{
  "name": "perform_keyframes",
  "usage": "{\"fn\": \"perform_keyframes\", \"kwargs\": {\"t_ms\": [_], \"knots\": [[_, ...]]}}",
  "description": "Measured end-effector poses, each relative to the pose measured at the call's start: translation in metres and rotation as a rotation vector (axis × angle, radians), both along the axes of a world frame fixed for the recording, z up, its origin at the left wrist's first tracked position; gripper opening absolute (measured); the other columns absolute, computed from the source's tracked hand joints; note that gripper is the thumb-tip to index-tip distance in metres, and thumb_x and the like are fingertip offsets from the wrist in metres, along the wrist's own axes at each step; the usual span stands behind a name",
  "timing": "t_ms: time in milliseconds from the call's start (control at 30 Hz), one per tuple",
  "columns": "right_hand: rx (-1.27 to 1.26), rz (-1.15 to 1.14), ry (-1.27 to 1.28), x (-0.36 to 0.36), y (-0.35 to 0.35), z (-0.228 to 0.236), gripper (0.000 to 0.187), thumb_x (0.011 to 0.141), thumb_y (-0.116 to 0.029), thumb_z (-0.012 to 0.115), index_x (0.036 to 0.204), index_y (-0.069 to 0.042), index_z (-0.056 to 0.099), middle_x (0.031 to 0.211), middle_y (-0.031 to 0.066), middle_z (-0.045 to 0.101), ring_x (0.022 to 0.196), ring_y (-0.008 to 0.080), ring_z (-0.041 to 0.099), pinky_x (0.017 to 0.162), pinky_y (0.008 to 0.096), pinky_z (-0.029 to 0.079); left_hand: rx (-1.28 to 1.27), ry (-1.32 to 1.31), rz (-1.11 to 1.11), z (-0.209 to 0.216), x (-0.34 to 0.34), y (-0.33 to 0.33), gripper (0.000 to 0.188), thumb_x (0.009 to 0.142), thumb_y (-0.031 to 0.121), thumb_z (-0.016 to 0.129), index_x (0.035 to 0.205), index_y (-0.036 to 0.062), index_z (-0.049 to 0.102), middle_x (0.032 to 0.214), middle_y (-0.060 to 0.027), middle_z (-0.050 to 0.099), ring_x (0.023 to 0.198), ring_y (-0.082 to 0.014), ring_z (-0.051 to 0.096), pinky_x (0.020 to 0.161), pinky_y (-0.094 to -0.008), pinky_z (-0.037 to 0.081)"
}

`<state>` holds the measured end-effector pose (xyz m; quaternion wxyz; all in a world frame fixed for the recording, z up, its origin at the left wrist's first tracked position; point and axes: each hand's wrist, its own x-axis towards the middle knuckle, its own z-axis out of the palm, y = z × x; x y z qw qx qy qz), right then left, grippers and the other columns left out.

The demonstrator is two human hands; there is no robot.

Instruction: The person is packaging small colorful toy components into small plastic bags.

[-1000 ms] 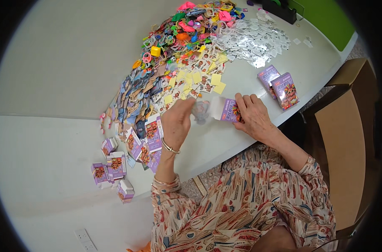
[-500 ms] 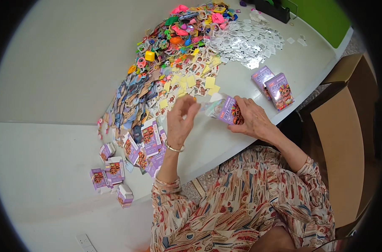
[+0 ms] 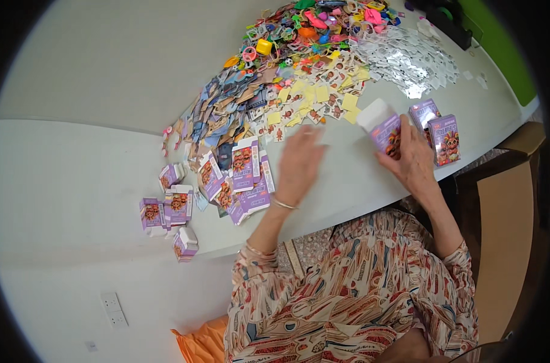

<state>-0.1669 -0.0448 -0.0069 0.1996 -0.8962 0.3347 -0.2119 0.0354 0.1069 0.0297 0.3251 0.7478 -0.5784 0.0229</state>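
Note:
My right hand [image 3: 415,162] grips a small purple card box [image 3: 385,134] printed with a colourful character. The box's white top flap [image 3: 376,114] stands up at its upper left end. My left hand [image 3: 302,163] is blurred by motion over the table, apart from the box and beside the sticker cards; its fingers are too smeared to read. Two purple boxes [image 3: 447,140] that look closed lie just beyond my right hand, one partly behind the other. Left of my left wrist, several flattened or unfilled purple boxes [image 3: 246,164] overlap in a pile.
Loose heaps cover the table's far side: bright small toys [image 3: 308,30], white square packets [image 3: 408,57], picture cards with yellow slips [image 3: 311,91], bluish-brown flat pieces [image 3: 223,112]. More purple boxes [image 3: 179,202] stand at the left. A brown carton [image 3: 506,224] is at the right.
My left hand has drawn away from the box toward the sticker cards. The clear bag seen at the box's mouth no longer shows, and the box is more upright. The whole view has shifted.

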Motion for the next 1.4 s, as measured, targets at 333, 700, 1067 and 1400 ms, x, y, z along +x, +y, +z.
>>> {"fn": "perform_keyframes", "kwargs": {"t_ms": [333,700,1067,1400], "knots": [[-0.192,0.105,-0.221,0.012,0.020,-0.002,0.084,0.071,-0.022,0.078,0.136,0.006,0.033,0.141,0.0273,0.033,0.131,0.0439,0.031,0.107,0.0497,0.029,0.580,-0.259,0.648,-0.031,0.112,0.086,0.074,0.068,0.051,0.075,0.116,0.0005,0.053,0.108,-0.0213,0.062,0.104,-0.0373,0.057,0.087,-0.0443,0.043],[0.669,0.335,-0.230,0.036,0.056,-0.003,0.081,0.080,-0.042,0.071,0.131,0.009,0.033,0.123,0.0295,0.047,0.106,0.0404,0.052,0.096,0.0450,0.041,-0.255,0.659,0.268,-0.006,0.040,0.019,0.011,0.091,0.009,0.060,0.100,0.0024,0.061,0.082,0.0008,0.061,0.071,-0.0061,0.056,0.061,-0.0217,0.046],[0.616,0.034,-0.294,0.019,0.035,-0.003,0.109,0.058,-0.045,0.082,0.135,0.007,0.026,0.127,0.0291,0.045,0.118,0.0397,0.048,0.097,0.0419,0.042,0.058,1.221,-0.025,-0.018,-0.040,-0.016,0.010,0.088,0.009,0.066,0.087,0.0017,0.060,0.080,-0.0028,0.063,0.069,-0.0078,0.059,0.063,-0.0224,0.051],[0.642,0.047,-0.175,0.016,0.028,-0.004,0.083,0.055,-0.041,0.083,0.113,0.004,0.044,0.100,0.0236,0.059,0.094,0.0374,0.061,0.081,0.0415,0.048,-0.139,0.916,-0.091,-0.029,-0.044,-0.008,0.058,0.084,-0.001,0.066,0.137,0.0021,0.041,0.122,-0.0098,0.051,0.101,-0.0161,0.060,0.082,-0.0264,0.052]]}}
